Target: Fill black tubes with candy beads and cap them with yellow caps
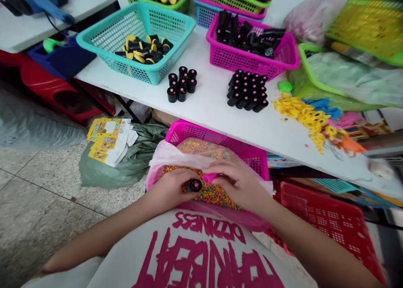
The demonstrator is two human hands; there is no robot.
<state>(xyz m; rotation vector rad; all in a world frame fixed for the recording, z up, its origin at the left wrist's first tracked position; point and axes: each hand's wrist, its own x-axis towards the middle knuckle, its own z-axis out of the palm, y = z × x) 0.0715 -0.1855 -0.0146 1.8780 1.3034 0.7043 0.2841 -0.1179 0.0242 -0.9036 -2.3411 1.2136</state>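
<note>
My left hand (171, 187) is closed around a small black cup-like tube (195, 185), its open end facing up and a pink spot inside. In my right hand (241, 183), thumb and fingers pinch a small bright pink piece (209, 177), perhaps a scoop; its exact kind is unclear. Both hands are just above a plastic bag (157, 153) full of small multicoloured beads (217, 195). That bag sits in a pink basket (262, 166) close to my lap. The tube and the pink piece are near each other but apart.
On the white table (208, 107) stand two groups of black tubes (181, 84) with pink centres. Behind them are a turquoise basket (135, 17) of black-and-yellow pieces and a magenta basket (252, 59) of black tubes. Yellow plastic parts (299, 111) lie right. A red crate (330, 221) is low right.
</note>
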